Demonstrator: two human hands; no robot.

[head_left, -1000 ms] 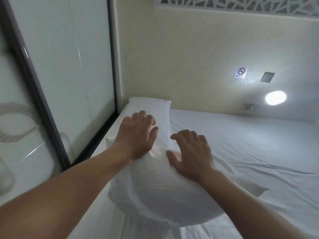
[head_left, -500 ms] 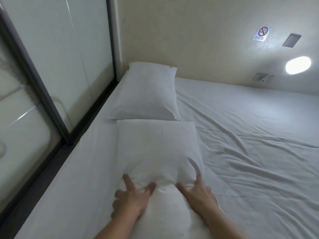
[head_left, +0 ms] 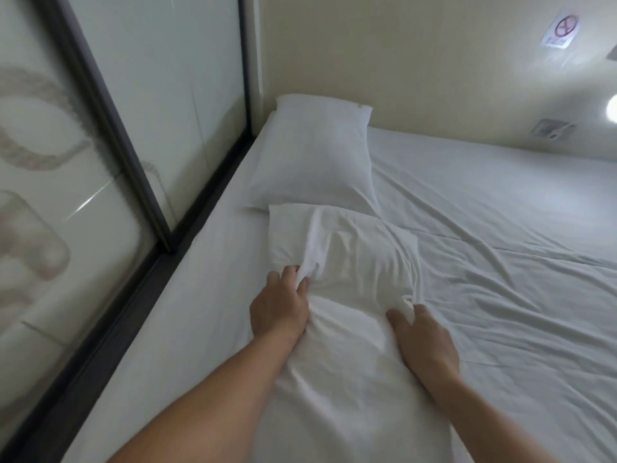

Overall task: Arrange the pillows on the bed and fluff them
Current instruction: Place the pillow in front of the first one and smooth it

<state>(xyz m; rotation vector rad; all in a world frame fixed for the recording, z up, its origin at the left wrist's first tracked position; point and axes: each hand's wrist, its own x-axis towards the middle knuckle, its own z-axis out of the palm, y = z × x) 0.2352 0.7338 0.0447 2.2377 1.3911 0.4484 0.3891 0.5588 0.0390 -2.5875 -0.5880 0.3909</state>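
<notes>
Gripping the near pillow (head_left: 347, 262), both hands are closed on bunched fabric: left hand (head_left: 278, 307) at its left side, right hand (head_left: 422, 335) at the right. Probably they've only got the case, so a tug could just drag the cover and leave the stuffing lumpy. It lies on the bed (head_left: 500, 228) touching the far pillow (head_left: 317, 155) in the corner, long axis running near to far.
</notes>
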